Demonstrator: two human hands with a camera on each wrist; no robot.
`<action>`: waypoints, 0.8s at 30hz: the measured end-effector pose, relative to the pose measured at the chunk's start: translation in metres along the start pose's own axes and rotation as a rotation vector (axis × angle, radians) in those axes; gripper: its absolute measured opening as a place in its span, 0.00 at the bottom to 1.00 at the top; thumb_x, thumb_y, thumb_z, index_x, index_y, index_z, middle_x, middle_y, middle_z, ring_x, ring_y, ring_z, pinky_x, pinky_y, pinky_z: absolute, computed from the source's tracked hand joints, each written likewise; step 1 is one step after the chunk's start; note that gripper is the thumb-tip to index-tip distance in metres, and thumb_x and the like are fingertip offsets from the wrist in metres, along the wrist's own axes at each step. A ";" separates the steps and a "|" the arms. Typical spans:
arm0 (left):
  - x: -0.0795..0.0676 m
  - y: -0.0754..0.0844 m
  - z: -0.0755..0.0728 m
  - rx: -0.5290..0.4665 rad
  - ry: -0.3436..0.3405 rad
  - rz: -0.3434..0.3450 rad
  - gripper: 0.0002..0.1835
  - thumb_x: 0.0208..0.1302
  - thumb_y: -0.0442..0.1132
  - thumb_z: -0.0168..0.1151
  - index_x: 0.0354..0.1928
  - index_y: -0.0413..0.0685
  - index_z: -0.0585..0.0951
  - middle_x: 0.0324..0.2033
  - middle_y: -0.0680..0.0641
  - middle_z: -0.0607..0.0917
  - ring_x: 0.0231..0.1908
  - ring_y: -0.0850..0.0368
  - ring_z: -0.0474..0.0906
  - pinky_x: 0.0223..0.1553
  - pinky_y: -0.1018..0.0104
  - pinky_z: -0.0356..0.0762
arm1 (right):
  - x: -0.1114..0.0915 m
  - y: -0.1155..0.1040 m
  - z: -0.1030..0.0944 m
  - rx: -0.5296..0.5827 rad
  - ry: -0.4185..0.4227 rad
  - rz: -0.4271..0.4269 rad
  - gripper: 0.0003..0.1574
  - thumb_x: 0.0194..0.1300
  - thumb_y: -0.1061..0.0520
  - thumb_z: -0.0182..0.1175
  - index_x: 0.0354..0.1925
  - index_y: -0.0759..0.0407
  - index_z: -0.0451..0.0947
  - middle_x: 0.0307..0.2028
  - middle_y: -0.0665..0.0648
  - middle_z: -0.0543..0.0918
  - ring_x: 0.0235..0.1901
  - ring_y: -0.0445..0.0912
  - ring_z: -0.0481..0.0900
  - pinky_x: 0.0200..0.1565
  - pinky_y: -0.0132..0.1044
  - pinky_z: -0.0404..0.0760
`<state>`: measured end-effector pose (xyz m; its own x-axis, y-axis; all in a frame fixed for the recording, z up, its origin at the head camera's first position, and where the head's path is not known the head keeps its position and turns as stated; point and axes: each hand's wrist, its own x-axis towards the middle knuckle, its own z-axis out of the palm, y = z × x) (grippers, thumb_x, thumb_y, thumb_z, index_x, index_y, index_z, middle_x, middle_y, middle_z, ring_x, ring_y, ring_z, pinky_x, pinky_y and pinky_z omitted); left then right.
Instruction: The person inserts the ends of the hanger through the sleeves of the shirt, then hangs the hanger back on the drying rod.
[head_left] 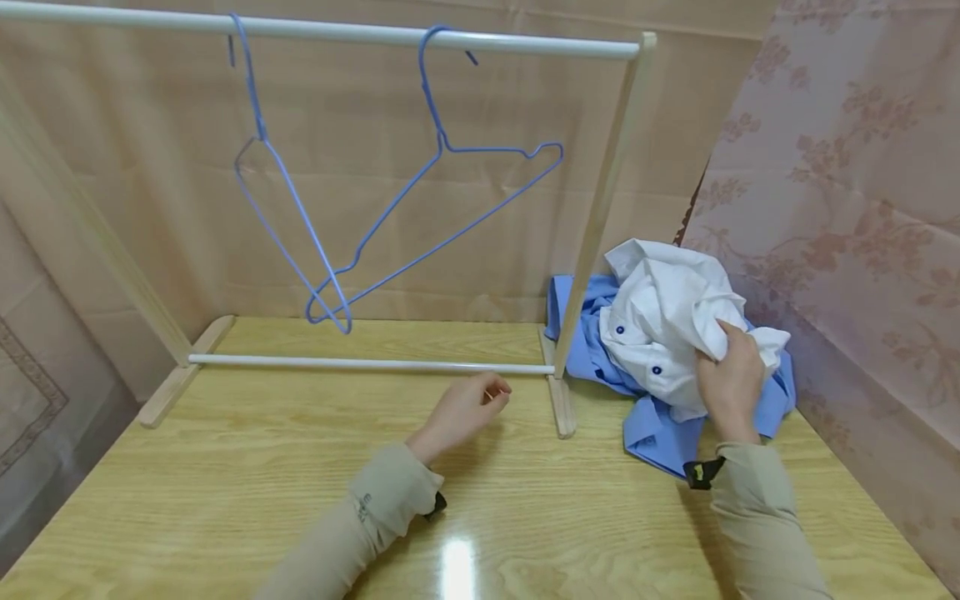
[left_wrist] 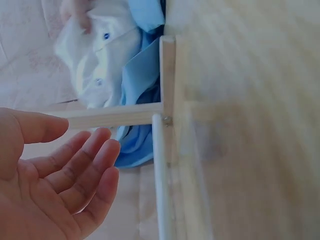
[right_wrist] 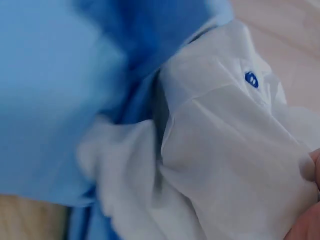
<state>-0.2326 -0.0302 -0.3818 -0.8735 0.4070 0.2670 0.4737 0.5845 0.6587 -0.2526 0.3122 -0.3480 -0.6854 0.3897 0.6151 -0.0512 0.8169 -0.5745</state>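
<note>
My right hand (head_left: 731, 379) pinches a fold of a crumpled white shirt (head_left: 667, 292) with dark blue buttons. Under and around that shirt lies a blue garment (head_left: 660, 433), bunched on the table just right of the rack. In the right wrist view the white cloth (right_wrist: 230, 135) is drawn up toward the fingertips at the right edge. My left hand (head_left: 461, 412) is held over the table in front of the lower bar, holding nothing. Its fingers (left_wrist: 90, 165) are loosely bent in the left wrist view. Two blue wire hangers (head_left: 390, 208) hang from the rack's top bar.
The garment rack has a white top bar (head_left: 337, 31), a white lower bar (head_left: 375, 364) and wooden uprights (head_left: 600, 208). Its right foot (head_left: 558, 400) stands between my left hand and the clothes. Curtains (head_left: 847, 208) close off the back and the right side of the wooden table (head_left: 300, 467).
</note>
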 end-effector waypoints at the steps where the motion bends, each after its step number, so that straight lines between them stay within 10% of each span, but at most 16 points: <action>1: -0.001 0.001 0.001 -0.005 -0.005 -0.004 0.11 0.63 0.40 0.52 0.42 0.43 0.78 0.31 0.51 0.82 0.32 0.60 0.76 0.34 0.68 0.72 | 0.000 -0.003 -0.001 0.013 0.027 -0.014 0.25 0.54 0.67 0.55 0.52 0.67 0.73 0.43 0.74 0.75 0.46 0.68 0.69 0.48 0.58 0.64; 8: -0.002 0.006 0.009 -0.028 -0.048 -0.055 0.16 0.63 0.41 0.51 0.51 0.43 0.75 0.34 0.50 0.82 0.34 0.60 0.77 0.36 0.68 0.74 | -0.005 -0.033 -0.013 0.149 0.155 -0.141 0.23 0.49 0.75 0.51 0.46 0.71 0.76 0.40 0.74 0.71 0.44 0.66 0.68 0.46 0.55 0.64; 24: -0.005 0.026 0.022 -0.264 -0.048 -0.061 0.44 0.59 0.50 0.60 0.70 0.44 0.47 0.61 0.42 0.67 0.54 0.49 0.71 0.51 0.58 0.73 | -0.052 -0.094 -0.041 0.190 -0.034 -0.190 0.26 0.44 0.76 0.48 0.43 0.65 0.78 0.41 0.64 0.80 0.44 0.57 0.77 0.41 0.43 0.70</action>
<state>-0.2131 -0.0016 -0.3818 -0.8900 0.4137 0.1917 0.3696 0.4086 0.8345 -0.1826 0.2320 -0.3038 -0.6746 0.2197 0.7047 -0.3145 0.7781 -0.5437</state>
